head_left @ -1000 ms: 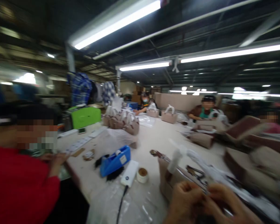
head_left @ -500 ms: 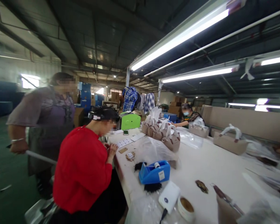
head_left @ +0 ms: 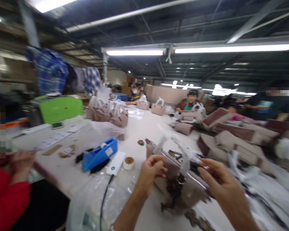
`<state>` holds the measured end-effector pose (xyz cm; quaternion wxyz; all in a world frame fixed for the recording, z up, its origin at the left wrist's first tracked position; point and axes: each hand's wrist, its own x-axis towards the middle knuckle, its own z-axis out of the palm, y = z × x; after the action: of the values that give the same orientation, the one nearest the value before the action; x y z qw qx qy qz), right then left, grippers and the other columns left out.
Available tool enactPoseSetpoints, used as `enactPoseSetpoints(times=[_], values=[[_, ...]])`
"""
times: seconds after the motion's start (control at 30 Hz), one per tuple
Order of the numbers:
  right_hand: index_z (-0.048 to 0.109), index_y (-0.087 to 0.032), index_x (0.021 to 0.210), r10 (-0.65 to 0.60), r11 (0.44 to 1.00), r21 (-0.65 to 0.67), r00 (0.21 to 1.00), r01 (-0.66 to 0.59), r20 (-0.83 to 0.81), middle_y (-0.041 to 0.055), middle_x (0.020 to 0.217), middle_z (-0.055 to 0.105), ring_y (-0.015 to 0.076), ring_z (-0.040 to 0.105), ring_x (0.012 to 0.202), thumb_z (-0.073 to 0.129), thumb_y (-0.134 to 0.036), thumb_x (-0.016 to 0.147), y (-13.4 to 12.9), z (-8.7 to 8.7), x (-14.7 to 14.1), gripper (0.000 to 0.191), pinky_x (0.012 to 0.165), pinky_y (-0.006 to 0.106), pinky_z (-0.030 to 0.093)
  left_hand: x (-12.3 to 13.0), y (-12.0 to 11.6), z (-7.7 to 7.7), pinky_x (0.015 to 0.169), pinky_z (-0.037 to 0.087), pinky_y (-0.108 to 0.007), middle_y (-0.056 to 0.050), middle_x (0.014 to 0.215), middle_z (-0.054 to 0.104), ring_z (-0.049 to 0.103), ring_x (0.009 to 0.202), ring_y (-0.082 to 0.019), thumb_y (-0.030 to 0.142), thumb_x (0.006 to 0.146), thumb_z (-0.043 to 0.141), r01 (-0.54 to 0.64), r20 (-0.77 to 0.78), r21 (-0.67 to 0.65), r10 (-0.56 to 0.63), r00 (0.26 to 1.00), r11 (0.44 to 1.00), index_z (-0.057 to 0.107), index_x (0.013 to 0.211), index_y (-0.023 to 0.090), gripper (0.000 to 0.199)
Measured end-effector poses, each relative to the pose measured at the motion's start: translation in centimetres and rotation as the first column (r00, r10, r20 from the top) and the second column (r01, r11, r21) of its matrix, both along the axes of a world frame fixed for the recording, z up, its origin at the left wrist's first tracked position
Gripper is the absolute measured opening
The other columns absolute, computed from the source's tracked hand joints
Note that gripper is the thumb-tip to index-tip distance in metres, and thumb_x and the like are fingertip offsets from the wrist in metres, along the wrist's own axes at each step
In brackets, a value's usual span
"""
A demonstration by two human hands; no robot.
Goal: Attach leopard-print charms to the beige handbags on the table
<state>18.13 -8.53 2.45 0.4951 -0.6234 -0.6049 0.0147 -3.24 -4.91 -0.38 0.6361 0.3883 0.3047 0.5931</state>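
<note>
A beige handbag [head_left: 192, 189] with white-wrapped handles and a dark ornament hanging on its front stands near the table's front. At its left side is my left hand [head_left: 150, 173], fingers curled with thumb and index close together; anything between them is too blurred to tell. My right hand [head_left: 218, 178] is on the bag's right, thumb and index pinched near dark and whitish material by the handle. What exactly that pinch holds is not clear. Dark brown ornaments [head_left: 194, 218] lie in front of the bag.
Left of the bag are a blue tape dispenser [head_left: 100, 155], a white power bank [head_left: 115, 163] with a black cable, a tape roll [head_left: 128, 163] and clear plastic. A person in red sits at far left. Beige bags [head_left: 245, 147] pile up at right; other people sit beyond.
The view has swung to the right and down. Both my hands and the whole near handbag now show; before, only part of that bag was in view.
</note>
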Motion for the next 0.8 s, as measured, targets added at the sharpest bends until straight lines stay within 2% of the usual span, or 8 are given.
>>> enactPoseSetpoints(times=[0.07, 0.17, 0.23, 0.33, 0.4, 0.57, 0.67, 0.8], values=[[0.06, -0.02, 0.114, -0.017, 0.993, -0.12, 0.999, 0.011, -0.048, 0.007, 0.093, 0.07, 0.0233, 0.066, 0.078, 0.058, -0.054, 0.077, -0.1, 0.3, 1.7, 0.051, 0.074, 0.035, 0.052, -1.5, 1.6, -1.1, 0.052, 0.046, -0.019, -0.001, 0.079, 0.066, 0.06, 0.06, -0.01, 0.035, 0.068, 0.077, -0.117, -0.022, -0.035, 0.116, 0.993, 0.993, 0.065, 0.087, 0.015, 0.031], [0.043, -0.017, 0.137, 0.045, 0.961, -0.271, 0.997, -0.059, -0.056, 0.0144, 0.129, 0.058, 0.0291, 0.059, 0.109, 0.064, -0.047, 0.07, 0.6, -0.3, 2.6, 0.076, 0.089, 0.04, 0.049, -2.8, 3.3, -3.1, 0.051, 0.044, -0.017, 0.003, 0.071, 0.062, 0.057, 0.057, -0.007, 0.036, 0.066, 0.077, -0.15, -0.025, -0.072, 0.149, 0.989, 0.986, 0.06, 0.079, 0.015, 0.03], [0.037, -0.017, 0.142, 0.142, 0.909, -0.389, 0.989, -0.149, -0.046, 0.0144, 0.139, 0.051, 0.0292, 0.053, 0.119, 0.067, -0.038, 0.067, 0.9, -0.9, 2.4, 0.083, 0.095, 0.039, 0.045, -3.1, 3.6, -4.3, 0.051, 0.044, -0.017, 0.003, 0.069, 0.062, 0.056, 0.056, -0.008, 0.037, 0.065, 0.078, -0.165, -0.045, -0.087, 0.162, 0.986, 0.982, 0.059, 0.077, 0.015, 0.031], [0.05, -0.019, 0.133, 0.257, 0.822, -0.526, 0.966, -0.218, 0.001, 0.0102, 0.129, 0.059, 0.0272, 0.058, 0.112, 0.065, -0.03, 0.068, 0.9, -1.3, 1.5, 0.067, 0.094, 0.036, 0.044, -2.8, 3.9, -6.0, 0.05, 0.044, -0.019, 0.003, 0.067, 0.062, 0.057, 0.055, -0.009, 0.039, 0.063, 0.078, -0.185, -0.096, -0.113, 0.175, 0.98, 0.976, 0.06, 0.078, 0.016, 0.033], [0.058, -0.022, 0.123, 0.27, 0.808, -0.564, 0.957, -0.168, 0.102, 0.0069, 0.118, 0.066, 0.0272, 0.062, 0.103, 0.064, -0.029, 0.068, 0.9, -1.1, 0.9, 0.056, 0.087, 0.035, 0.045, -2.5, 4.2, -6.7, 0.05, 0.043, -0.02, 0.003, 0.064, 0.062, 0.056, 0.054, -0.01, 0.042, 0.062, 0.078, -0.177, -0.13, -0.124, 0.161, 0.978, 0.976, 0.061, 0.076, 0.016, 0.034], [0.063, -0.023, 0.093, 0.221, 0.841, -0.541, 0.923, -0.016, 0.315, 0.0048, 0.091, 0.072, 0.0274, 0.066, 0.087, 0.05, -0.025, 0.077, 1.8, -1.5, 0.5, 0.021, 0.071, 0.032, 0.042, -1.8, 5.5, -7.6, 0.046, 0.04, -0.021, 0.004, 0.056, 0.059, 0.055, 0.048, -0.011, 0.047, 0.06, 0.077, -0.12, -0.185, -0.101, 0.1, 0.978, 0.988, 0.06, 0.068, 0.016, 0.036], [0.063, -0.023, 0.091, 0.232, 0.866, -0.494, 0.938, -0.078, 0.259, 0.0033, 0.086, 0.072, 0.0248, 0.066, 0.084, 0.044, -0.027, 0.082, 3.5, -2.1, 1.4, 0.021, 0.072, 0.03, 0.043, -1.6, 6.8, -8.2, 0.045, 0.04, -0.021, 0.003, 0.055, 0.061, 0.056, 0.048, -0.013, 0.05, 0.059, 0.075, -0.125, -0.241, -0.094, 0.099, 0.965, 0.988, 0.059, 0.07, 0.017, 0.039], [0.063, -0.023, 0.078, 0.135, 0.898, -0.437, 0.974, -0.042, 0.183, 0.0035, 0.08, 0.07, 0.026, 0.064, 0.082, 0.045, -0.039, 0.082, 6.5, -1.7, 2.9, 0.024, 0.073, 0.032, 0.045, -0.9, 8.9, -9.2, 0.042, 0.039, -0.021, 0.002, 0.056, 0.062, 0.058, 0.046, -0.014, 0.052, 0.059, 0.073, -0.13, -0.247, -0.109, 0.1, 0.964, 0.985, 0.059, 0.079, 0.018, 0.042]])
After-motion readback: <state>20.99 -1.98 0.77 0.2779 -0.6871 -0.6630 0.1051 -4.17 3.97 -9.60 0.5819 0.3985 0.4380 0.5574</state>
